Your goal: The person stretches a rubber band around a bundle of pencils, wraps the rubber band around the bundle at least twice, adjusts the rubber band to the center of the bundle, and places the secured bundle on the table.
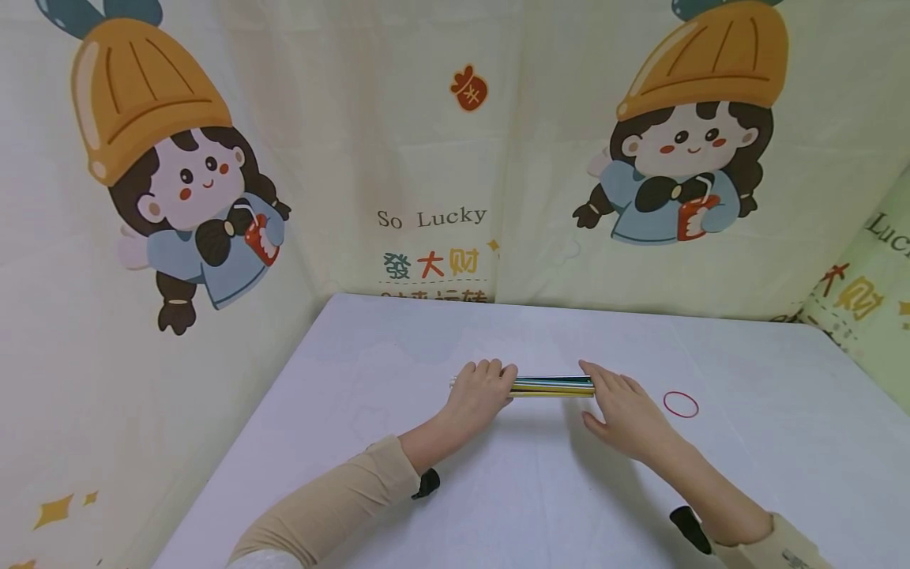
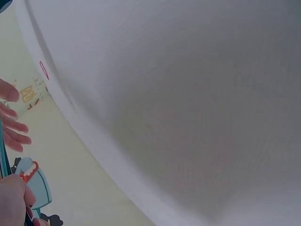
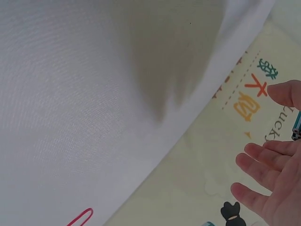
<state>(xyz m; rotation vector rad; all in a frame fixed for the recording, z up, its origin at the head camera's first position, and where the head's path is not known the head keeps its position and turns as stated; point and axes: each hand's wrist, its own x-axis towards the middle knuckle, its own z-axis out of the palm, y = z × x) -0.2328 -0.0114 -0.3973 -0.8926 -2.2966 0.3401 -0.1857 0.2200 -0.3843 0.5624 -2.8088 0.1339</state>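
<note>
A bundle of long thin pencils (image 1: 550,387), yellow, teal and dark, is held level above the table. My left hand (image 1: 480,395) grips it near its left end, fingers curled over the top. At the bundle's other end is my right hand (image 1: 629,411), its fingers fairly straight and the thumb apart. In the right wrist view the right hand's palm (image 3: 287,188) faces the pencils' ends (image 3: 296,134); whether it touches them I cannot tell. A red rubber band (image 1: 678,393) lies on the table to the right of the right hand.
A white cloth covers the table (image 1: 398,340). Behind and to the left hangs a cream curtain (image 1: 426,142) printed with cartoon figures. Black wrist-worn devices (image 1: 690,529) show under both forearms.
</note>
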